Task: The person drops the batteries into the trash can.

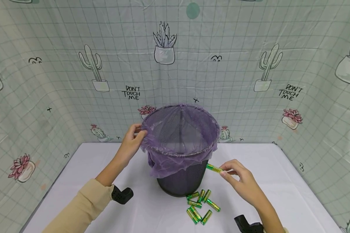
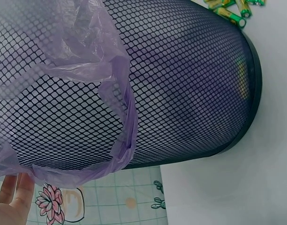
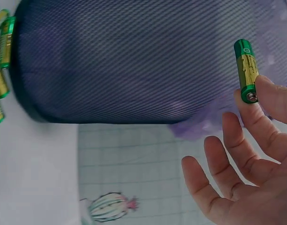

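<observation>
A black mesh wastebasket [image 1: 182, 181] stands upright, lined with a purple plastic bag [image 1: 169, 161] folded over its rim. At the rim's left side, my left hand [image 1: 133, 137] grips the bag-covered edge; in the left wrist view only the fingers [image 2: 22, 192] show at the lower left corner. My right hand [image 1: 240, 179] pinches a green and yellow battery [image 3: 247, 70] between thumb and index finger, beside the basket's right wall and below its rim. The other right fingers are spread. Several similar batteries [image 1: 196, 204] lie loosely grouped before the basket.
A white tabletop [image 1: 128, 200] carries everything. Behind and at both sides hangs a grid-patterned cloth [image 1: 204, 81] with cactus prints. Through the mesh near the basket's base, a yellow-green patch [image 2: 242, 77] shows; whether it lies inside or beyond, I cannot tell.
</observation>
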Demonstrator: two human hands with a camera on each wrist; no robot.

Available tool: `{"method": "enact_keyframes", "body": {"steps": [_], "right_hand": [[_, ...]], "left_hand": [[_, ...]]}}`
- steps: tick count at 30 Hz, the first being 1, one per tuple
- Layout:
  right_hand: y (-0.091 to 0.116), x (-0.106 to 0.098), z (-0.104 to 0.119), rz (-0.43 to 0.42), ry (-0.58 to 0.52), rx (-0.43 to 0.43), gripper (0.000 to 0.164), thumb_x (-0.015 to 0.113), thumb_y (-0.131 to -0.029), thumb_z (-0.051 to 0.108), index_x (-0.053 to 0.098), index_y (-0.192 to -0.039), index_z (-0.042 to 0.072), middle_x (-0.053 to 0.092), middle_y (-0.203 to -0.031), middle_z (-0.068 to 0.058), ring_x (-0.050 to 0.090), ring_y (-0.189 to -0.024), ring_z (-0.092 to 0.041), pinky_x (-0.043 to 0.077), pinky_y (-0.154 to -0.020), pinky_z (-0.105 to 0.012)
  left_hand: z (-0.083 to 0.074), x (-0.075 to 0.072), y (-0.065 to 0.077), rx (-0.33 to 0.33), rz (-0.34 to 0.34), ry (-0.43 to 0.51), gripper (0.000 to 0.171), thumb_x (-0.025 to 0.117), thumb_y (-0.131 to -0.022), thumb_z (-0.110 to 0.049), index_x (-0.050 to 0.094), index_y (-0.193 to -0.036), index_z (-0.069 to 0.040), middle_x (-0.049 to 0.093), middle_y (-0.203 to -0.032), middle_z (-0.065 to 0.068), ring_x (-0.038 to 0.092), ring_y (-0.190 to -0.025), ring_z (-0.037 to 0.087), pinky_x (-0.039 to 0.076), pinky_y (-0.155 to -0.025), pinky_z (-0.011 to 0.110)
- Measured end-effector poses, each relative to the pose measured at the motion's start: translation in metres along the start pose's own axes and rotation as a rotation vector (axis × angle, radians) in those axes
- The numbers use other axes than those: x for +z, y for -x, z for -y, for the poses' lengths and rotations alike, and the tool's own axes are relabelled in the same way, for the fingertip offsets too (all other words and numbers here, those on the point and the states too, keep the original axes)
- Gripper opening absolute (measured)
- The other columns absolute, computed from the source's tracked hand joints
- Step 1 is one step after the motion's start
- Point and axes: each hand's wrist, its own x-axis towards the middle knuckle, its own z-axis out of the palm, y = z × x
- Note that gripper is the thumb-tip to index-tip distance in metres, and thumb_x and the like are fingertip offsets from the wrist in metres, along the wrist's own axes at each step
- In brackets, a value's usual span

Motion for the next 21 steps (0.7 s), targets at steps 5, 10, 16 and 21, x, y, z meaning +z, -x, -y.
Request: {"method": "enact_keyframes", "body": {"steps": [5,10,16,21], "right_hand": [[-0.002,-0.011,0.014,-0.042,-0.031,-0.105,0.013,0.060,-0.087,0.001,0.062,-0.098,0.008,0.058,-0.099,-0.002,0.049,-0.095,0.002,0.045,-0.083,-0.015],[-0.008,-0.020,0.028,-0.093,-0.075,-0.198,0.018,0.058,-0.084,-0.007,0.062,-0.098,0.005,0.056,-0.098,-0.003,0.049,-0.095,0.000,0.042,-0.084,-0.011],[-0.019,-0.026,0.044,-0.118,-0.049,-0.214,0.018,0.059,-0.085,-0.005,0.062,-0.099,0.005,0.057,-0.100,-0.001,0.049,-0.097,0.000,0.040,-0.085,-0.010],[-0.031,-0.026,0.054,-0.106,0.011,-0.186,0.013,0.061,-0.086,0.003,0.063,-0.098,0.009,0.058,-0.101,0.002,0.048,-0.096,-0.001,0.038,-0.084,-0.012]], "left_hand": [[-0.001,0.000,0.000,-0.005,0.001,0.000,0.049,0.041,-0.097,-0.026,0.031,-0.139,-0.005,0.038,-0.138,0.018,0.043,-0.118,0.031,0.039,-0.095,0.044],[-0.001,0.000,0.000,-0.007,0.000,-0.001,0.048,0.041,-0.097,-0.026,0.031,-0.139,-0.005,0.039,-0.137,0.018,0.044,-0.116,0.030,0.039,-0.093,0.041],[-0.001,0.000,0.000,-0.007,0.003,0.004,0.049,0.041,-0.097,-0.026,0.030,-0.140,-0.005,0.038,-0.137,0.018,0.043,-0.118,0.031,0.039,-0.095,0.043],[-0.001,0.000,0.001,-0.007,0.004,0.009,0.049,0.041,-0.096,-0.025,0.031,-0.139,-0.005,0.037,-0.138,0.019,0.044,-0.118,0.032,0.039,-0.096,0.044]]}}
